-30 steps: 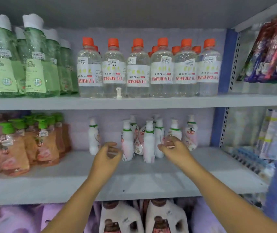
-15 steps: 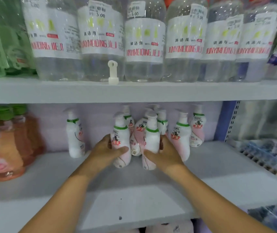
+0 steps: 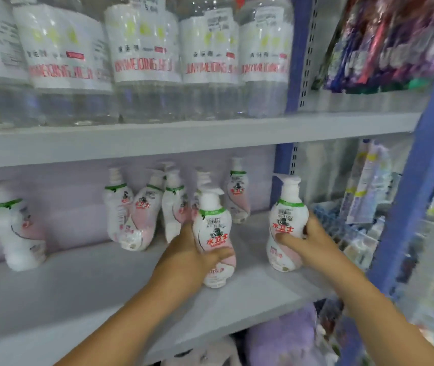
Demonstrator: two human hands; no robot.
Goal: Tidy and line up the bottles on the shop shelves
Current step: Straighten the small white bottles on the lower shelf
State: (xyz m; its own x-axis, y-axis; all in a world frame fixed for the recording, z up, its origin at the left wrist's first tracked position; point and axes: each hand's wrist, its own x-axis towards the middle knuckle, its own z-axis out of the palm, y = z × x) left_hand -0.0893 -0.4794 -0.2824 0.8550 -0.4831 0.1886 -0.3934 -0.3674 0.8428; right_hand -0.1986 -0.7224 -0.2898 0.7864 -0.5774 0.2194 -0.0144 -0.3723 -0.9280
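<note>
White-and-pink pump bottle (image 3: 214, 239) gripped in left hand (image 3: 186, 257), thumb across its front, base at middle shelf (image 3: 78, 294). Second pump bottle (image 3: 284, 228) gripped in right hand (image 3: 313, 239), fingers curled round its waist, upright near blue upright post (image 3: 405, 207). Behind, cluster of same bottles (image 3: 142, 210), some leaning together; lone bottle (image 3: 16, 228) far left. Clear labelled bottles (image 3: 144, 56) lined on upper shelf (image 3: 184, 138). Motion blur throughout.

Bare shelf (image 3: 65, 294) front is lying open at left; clustered bottles (image 3: 144, 215) are blocking the back, post (image 3: 405, 207) is closing the right.
</note>
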